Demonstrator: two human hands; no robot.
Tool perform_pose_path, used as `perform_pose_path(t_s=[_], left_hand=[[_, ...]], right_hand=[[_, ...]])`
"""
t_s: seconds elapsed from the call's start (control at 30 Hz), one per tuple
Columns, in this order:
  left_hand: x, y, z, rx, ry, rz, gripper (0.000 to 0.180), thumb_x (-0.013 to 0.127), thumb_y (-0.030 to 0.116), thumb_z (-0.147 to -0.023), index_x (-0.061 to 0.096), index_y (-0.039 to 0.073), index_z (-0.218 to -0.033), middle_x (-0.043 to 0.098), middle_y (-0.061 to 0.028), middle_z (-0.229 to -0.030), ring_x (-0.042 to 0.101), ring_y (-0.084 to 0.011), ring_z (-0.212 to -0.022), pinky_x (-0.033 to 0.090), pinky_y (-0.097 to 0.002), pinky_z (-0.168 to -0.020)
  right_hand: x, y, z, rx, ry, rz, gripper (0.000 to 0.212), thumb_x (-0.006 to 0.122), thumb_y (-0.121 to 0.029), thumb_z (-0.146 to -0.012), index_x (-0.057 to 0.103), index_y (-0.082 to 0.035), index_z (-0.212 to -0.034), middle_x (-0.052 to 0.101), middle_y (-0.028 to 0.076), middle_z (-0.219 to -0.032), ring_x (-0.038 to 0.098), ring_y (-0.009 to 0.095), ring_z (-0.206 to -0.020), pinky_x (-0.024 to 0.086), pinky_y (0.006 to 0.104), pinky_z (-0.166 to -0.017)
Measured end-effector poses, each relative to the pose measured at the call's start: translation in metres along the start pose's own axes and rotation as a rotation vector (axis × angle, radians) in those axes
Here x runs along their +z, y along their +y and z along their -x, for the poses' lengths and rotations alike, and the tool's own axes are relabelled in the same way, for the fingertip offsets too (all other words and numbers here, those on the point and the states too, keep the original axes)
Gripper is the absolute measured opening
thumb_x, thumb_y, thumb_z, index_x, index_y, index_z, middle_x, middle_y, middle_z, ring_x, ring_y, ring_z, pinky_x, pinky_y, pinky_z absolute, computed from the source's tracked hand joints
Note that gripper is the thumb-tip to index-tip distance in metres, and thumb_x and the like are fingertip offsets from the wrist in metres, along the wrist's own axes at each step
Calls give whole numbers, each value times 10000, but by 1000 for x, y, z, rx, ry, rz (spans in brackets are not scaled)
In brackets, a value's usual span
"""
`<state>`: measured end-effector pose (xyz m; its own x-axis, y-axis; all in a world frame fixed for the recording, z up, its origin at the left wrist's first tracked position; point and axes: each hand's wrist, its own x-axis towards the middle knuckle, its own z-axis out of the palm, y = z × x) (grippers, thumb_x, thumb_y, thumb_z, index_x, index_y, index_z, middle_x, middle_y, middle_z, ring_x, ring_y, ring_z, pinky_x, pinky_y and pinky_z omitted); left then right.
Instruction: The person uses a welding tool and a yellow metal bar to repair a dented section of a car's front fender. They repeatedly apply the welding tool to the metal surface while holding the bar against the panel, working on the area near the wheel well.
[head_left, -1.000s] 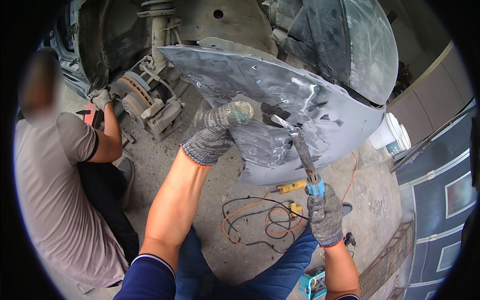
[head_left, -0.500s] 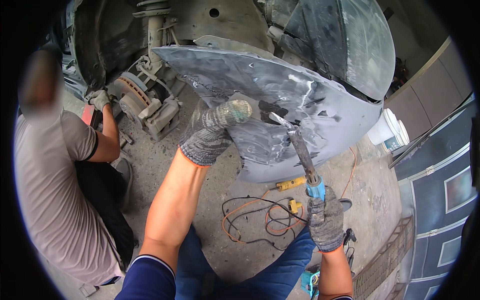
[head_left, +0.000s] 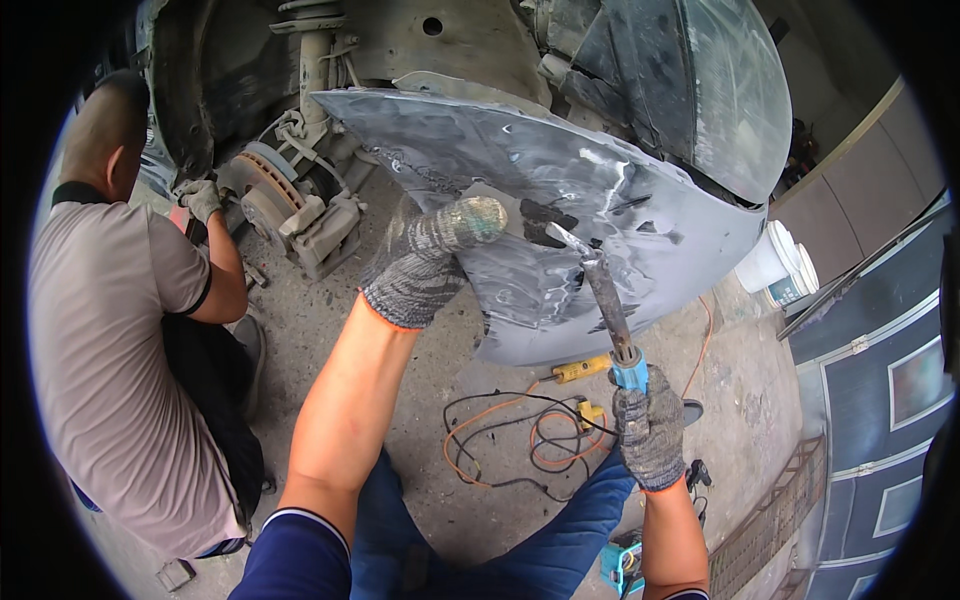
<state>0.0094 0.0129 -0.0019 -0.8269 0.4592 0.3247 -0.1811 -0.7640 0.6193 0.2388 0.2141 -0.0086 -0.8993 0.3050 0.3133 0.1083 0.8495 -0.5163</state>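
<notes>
My left hand [head_left: 435, 250], in a grey knitted glove, is closed round the near left edge of a grey, sanded car bumper [head_left: 640, 265], thumb lying over its face. My right hand [head_left: 650, 430], gloved likewise, is wrapped round the blue handle of a soldering iron [head_left: 607, 300] with a long metal barrel. Its flat, bent tip points up and left over the bumper, close to a dark bare patch [head_left: 547, 222]. Whether the tip touches the surface, I cannot tell. My left fingers are mostly hidden behind the bumper edge.
A co-worker [head_left: 130, 350] crouches at left beside an exposed brake disc [head_left: 270, 195]. Tangled cables [head_left: 530, 440] and a yellow tool [head_left: 582, 369] lie on the floor before me. White buckets [head_left: 775, 260] stand right of the bumper, and a headlight [head_left: 735, 100] sits above it.
The iron has shifted very slightly right, my right hand slightly up; my left hand keeps its hold. At left, the co-worker's head has moved up and right.
</notes>
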Motion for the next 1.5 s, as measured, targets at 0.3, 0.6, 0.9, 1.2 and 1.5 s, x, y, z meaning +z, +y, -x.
perform_pose_path(t_s=[0.3, 0.6, 0.9, 1.2, 1.5], left_hand=[[0, 1, 0, -39, 8, 45, 408, 782, 136, -670, 607, 45, -1027, 645, -88, -923, 649, -247, -839, 572, -404, -767], [10, 6, 0, -24, -12, 84, 421, 792, 136, -652, 615, 38, -1022, 652, -89, -933, 653, -239, -853, 572, -401, -776], [3, 1, -2, -13, -22, 43, 416, 779, 133, -660, 610, 20, -1024, 649, -104, -922, 653, -243, -835, 572, -390, -756], [3, 1, 1, -9, 7, 5, 350, 780, 185, -679, 627, 34, -955, 645, -96, -875, 642, -234, -799, 562, -392, -727], [0, -1, 0, -33, 28, 16, 395, 784, 164, -661, 623, 33, -997, 650, -101, -911, 650, -256, -840, 567, -413, -774]], right_hand=[[-8, -22, -1, 52, 7, -24, 311, 431, -317, -970, 558, -34, -954, 544, 75, -680, 530, 191, -599, 423, 328, -562], [-8, -18, 1, 31, 43, 74, 272, 565, -253, -898, 586, -24, -1043, 630, 183, -796, 624, 356, -688, 495, 423, -621], [-4, -16, 2, 0, 84, 119, 236, 522, -232, -919, 570, -21, -1014, 600, 164, -777, 589, 331, -682, 463, 407, -616], [0, -4, -1, -38, 79, 103, 275, 470, -287, -957, 563, -31, -992, 564, 86, -685, 547, 223, -602, 437, 340, -569], [-2, -2, -2, 21, 18, 22, 305, 449, -323, -969, 562, -39, -973, 547, 50, -674, 527, 167, -593, 430, 310, -559]])
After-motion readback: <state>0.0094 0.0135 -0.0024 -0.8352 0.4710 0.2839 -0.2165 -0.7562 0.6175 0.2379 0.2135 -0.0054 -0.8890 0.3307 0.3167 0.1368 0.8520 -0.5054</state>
